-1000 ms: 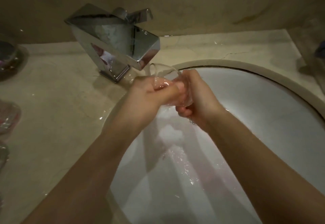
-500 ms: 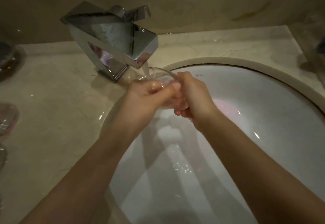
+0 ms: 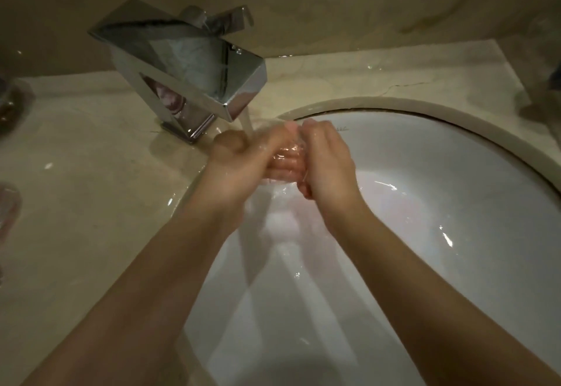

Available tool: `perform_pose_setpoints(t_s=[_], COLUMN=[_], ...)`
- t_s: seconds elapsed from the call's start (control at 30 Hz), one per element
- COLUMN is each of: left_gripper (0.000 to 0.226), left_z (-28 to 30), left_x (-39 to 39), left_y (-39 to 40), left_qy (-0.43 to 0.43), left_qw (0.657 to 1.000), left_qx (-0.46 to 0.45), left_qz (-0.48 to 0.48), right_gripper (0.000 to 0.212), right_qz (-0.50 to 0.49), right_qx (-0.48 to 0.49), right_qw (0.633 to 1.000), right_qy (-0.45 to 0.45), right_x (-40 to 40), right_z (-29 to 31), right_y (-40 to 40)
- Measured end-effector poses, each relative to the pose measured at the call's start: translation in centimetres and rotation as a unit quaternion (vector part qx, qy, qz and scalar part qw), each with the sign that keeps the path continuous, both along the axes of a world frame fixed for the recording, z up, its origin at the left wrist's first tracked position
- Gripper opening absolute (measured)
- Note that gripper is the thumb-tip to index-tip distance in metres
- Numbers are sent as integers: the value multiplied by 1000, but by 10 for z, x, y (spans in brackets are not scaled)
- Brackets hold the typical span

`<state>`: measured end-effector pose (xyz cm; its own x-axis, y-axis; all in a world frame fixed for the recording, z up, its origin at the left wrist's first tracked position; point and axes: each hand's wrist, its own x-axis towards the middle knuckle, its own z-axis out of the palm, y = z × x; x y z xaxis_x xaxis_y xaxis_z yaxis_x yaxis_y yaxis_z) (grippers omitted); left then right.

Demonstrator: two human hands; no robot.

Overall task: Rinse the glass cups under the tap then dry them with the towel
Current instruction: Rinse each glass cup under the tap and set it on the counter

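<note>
A clear glass cup (image 3: pixel 287 164) sits between both hands under the stream of water from the chrome tap (image 3: pixel 194 70). My right hand (image 3: pixel 326 161) grips the cup from the right, fingers curled round it. My left hand (image 3: pixel 243 158) presses against it from the left, its fingers showing through the glass. Water runs over the hands into the white sink (image 3: pixel 440 203). The cup is mostly hidden by the hands. No towel is in view.
A beige marble counter (image 3: pixel 91 188) surrounds the sink. Dark and clear objects (image 3: pixel 9 97) stand at the far left edge, blurred. Another dark object (image 3: pixel 552 76) stands at the far right. The wall rises close behind the tap.
Both hands have shifted slightly with the cup under the stream; the cup's rim, visible above the hands earlier, is now covered by them.
</note>
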<state>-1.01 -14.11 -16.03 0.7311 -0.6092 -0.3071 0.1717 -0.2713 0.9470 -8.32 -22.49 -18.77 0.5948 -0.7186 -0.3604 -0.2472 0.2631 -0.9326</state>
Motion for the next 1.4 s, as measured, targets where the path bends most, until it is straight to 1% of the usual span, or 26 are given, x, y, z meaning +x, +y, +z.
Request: perform_pose_setpoints(t_s=[0.07,0.13,0.17,0.23,0.3,0.33,0.4,0.47,0.53,0.57,0.6,0.67,0.73,0.77,0.8,0.87,0.93,1.0,1.03,1.1,1.17,1.2,1.23,1.3,1.37,1.4], left_gripper=[30,31,19,18,31,35,35,20,6,8,6,19,29,29,26,19,49,59,52,26,38,43,43,32,39,55], left_z=[1,3,5,7,4,2,2,8,14,13,13,11,10,9,8,4,4,0,2,1,1,1,2,0,3,2], left_x=[2,2,0,-3,-6,-6,-4,-7,-10,-10,-10,-8,-9,-10,-9,-4,2,4,1,-4,-10,-12,-11,-3,-3,-3], left_y=[-5,-5,-2,4,8,10,9,3,-4,-6,-7,-5,0,2,3,1,-4,-5,-4,0,6,6,7,1,-6,-7], left_qy=[52,43,7,-86,-164,-186,-174,-80,24,40,32,-66,-150,-159,-150,-60,71,77,33,-94,-175,-185,-170,-51,75,89], left_qw=[998,997,998,995,984,981,984,995,997,996,996,997,988,986,988,998,994,994,997,995,983,981,984,998,996,994], left_qx=[-22,-59,-65,-45,-24,-19,-28,-54,-58,-55,-53,-21,28,37,29,-20,-46,-52,-52,-11,45,55,50,15,-25,-41], left_qz=[17,17,9,-30,-60,-50,-18,18,50,57,57,29,-15,-29,-26,25,62,57,50,31,-17,-25,-23,20,44,41], right_gripper=[16,15,17,34,59,59,43,29,21,18,18,24,30,29,27,20,10,6,8,26,40,38,34,25,13,9], right_qz=[-27,-19,-11,37,96,103,74,3,-36,-41,-35,28,100,99,90,51,29,41,33,34,69,72,71,49,43,49], right_qx=[-158,-205,-167,46,249,274,217,48,-127,-150,-119,67,241,264,239,47,-201,-257,-200,67,280,299,269,43,-226,-268], right_qw=[984,974,983,998,962,954,972,999,990,985,990,997,965,959,967,998,978,962,976,997,957,951,960,998,972,959], right_qy=[-73,-91,-78,-1,60,68,61,7,-53,-69,-69,-36,7,16,21,6,-53,-88,-77,-22,31,36,33,3,-55,-80], right_x=[-4,-8,-8,-5,-2,0,1,1,1,0,-2,-4,-3,0,2,1,-4,-11,-11,-8,-4,-2,-3,-7,-12,-14], right_z=[-7,-10,-7,5,16,17,15,8,6,3,5,15,26,28,26,15,4,-4,-2,9,19,20,18,10,4,-1], right_y=[8,5,1,-8,-14,-15,-10,0,8,8,6,-3,-11,-13,-12,-4,5,8,6,-2,-9,-10,-10,-4,2,2])
